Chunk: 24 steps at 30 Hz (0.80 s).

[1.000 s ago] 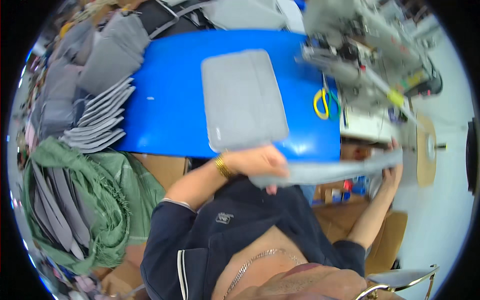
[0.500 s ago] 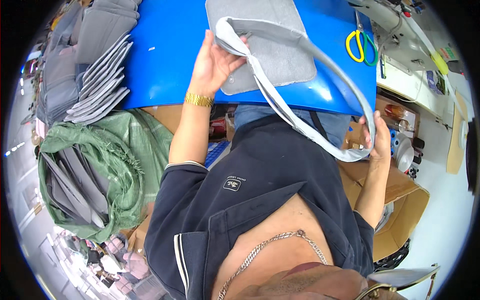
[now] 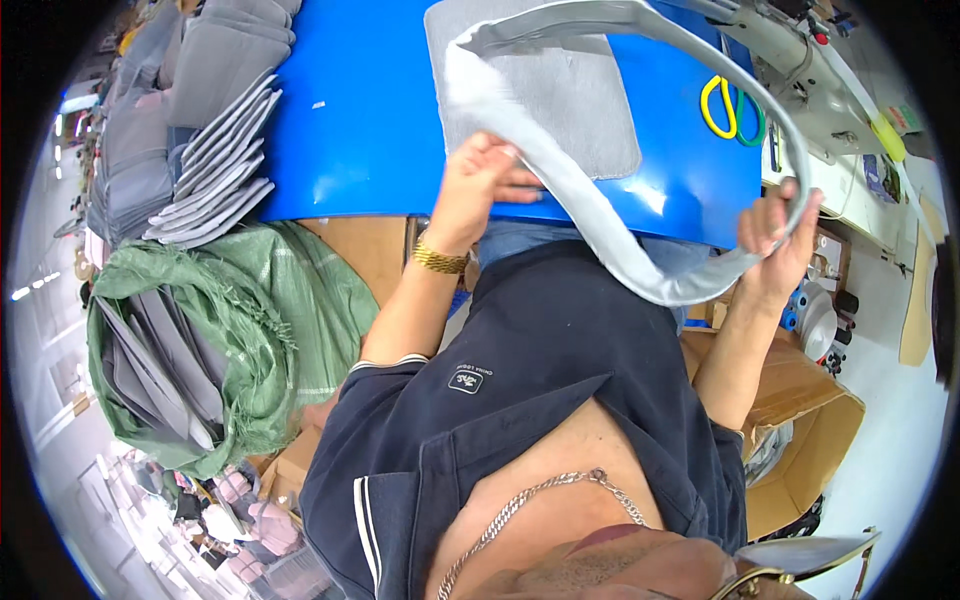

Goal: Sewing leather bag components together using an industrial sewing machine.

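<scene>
A long pale grey fabric band [image 3: 600, 215] forms a large raised loop in front of me. My right hand [image 3: 778, 235] grips the band at the loop's right side, fingers wrapped round it. At the left, the half-curled fingers of my left hand [image 3: 487, 185] meet the band's edge; part of that grip is hidden. Behind the loop a flat grey fabric panel [image 3: 610, 130] with rounded corners lies on the blue table [image 3: 350, 120]. The band crosses over the panel and covers part of it.
Yellow-and-green-handled scissors [image 3: 718, 108] lie at the table's right, beside a sewing machine [image 3: 800, 60]. Stacked grey pieces [image 3: 215, 170] stand at the left. Below them a green woven sack [image 3: 250, 350] holds more grey pieces. A cardboard box [image 3: 810, 430] is at my lower right.
The band has risen and swung round, its loop now wider and higher. My right hand has moved up and slightly right; my left hand has come down and right along the band.
</scene>
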### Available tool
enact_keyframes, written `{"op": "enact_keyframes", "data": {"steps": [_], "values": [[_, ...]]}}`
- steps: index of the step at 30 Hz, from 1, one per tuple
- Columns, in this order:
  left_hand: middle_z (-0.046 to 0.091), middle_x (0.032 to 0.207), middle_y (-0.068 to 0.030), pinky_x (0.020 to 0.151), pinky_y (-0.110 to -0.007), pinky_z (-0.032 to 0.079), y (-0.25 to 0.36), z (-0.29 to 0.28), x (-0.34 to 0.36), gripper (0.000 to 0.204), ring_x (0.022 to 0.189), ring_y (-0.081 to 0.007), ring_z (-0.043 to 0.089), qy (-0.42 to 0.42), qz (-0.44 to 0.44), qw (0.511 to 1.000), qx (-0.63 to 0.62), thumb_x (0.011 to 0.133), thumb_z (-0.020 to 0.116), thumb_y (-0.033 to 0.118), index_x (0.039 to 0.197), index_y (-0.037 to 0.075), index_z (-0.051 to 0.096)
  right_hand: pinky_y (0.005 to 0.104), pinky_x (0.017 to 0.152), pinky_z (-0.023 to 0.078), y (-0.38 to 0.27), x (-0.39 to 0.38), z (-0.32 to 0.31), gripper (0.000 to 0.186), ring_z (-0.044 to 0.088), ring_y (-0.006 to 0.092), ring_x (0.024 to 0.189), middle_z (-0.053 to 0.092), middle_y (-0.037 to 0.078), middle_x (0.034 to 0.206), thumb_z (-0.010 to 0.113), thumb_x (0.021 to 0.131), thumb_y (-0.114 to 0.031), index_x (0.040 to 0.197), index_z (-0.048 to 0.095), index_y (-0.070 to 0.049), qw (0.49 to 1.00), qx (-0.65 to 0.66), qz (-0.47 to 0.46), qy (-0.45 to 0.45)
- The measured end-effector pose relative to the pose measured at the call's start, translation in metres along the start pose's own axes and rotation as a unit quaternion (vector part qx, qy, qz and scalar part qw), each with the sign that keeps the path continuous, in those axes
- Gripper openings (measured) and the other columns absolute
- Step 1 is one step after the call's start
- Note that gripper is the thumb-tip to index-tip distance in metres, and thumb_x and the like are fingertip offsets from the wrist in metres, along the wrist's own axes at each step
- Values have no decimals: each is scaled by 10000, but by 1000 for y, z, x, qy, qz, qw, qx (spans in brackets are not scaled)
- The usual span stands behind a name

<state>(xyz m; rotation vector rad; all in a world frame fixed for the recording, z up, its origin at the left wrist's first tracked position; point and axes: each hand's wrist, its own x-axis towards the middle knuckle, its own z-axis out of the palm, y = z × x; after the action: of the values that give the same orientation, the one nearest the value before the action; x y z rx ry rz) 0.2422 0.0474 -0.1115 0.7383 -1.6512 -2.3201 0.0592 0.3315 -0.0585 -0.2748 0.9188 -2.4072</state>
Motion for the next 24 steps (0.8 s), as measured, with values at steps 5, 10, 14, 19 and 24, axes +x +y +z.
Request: {"op": "enact_keyframes", "data": {"steps": [5,10,14,19,24], "values": [[632,1197,-180,1017,-523,455,15,-54,11,265,1129,-335,598,38,96,909,-405,975,473,133,1181,-18,544,352,825,397,-22,5,-28,241,491,157,729,496,22,752,523,982,-300,941,530,-62,962,94,-176,186],[663,1096,-157,1039,-539,419,0,-66,17,312,1087,-362,597,-21,55,852,-521,987,396,222,1060,26,627,363,802,419,0,-12,-58,324,497,151,732,512,17,773,492,1003,-369,961,550,-53,971,230,-12,58],[565,1278,-178,1041,-555,396,1,-56,13,481,1221,-372,517,-18,9,851,-525,1009,333,400,1235,17,516,316,731,452,15,-16,-61,361,506,144,753,538,27,836,444,1027,-361,1131,555,-34,981,180,42,55],[482,1381,-241,1089,-595,321,15,-40,8,558,1341,-410,397,12,35,889,-457,996,390,486,1332,45,456,327,732,493,36,-20,-41,351,557,148,782,581,24,858,438,1027,-380,1120,570,-67,992,70,92,54],[475,1373,-261,1082,-601,347,6,-24,5,433,1309,-430,424,37,-24,906,-421,1015,424,392,1269,49,499,324,706,538,51,-19,-29,349,580,143,740,587,29,833,435,1026,-384,1091,573,-69,988,48,115,92]]}}
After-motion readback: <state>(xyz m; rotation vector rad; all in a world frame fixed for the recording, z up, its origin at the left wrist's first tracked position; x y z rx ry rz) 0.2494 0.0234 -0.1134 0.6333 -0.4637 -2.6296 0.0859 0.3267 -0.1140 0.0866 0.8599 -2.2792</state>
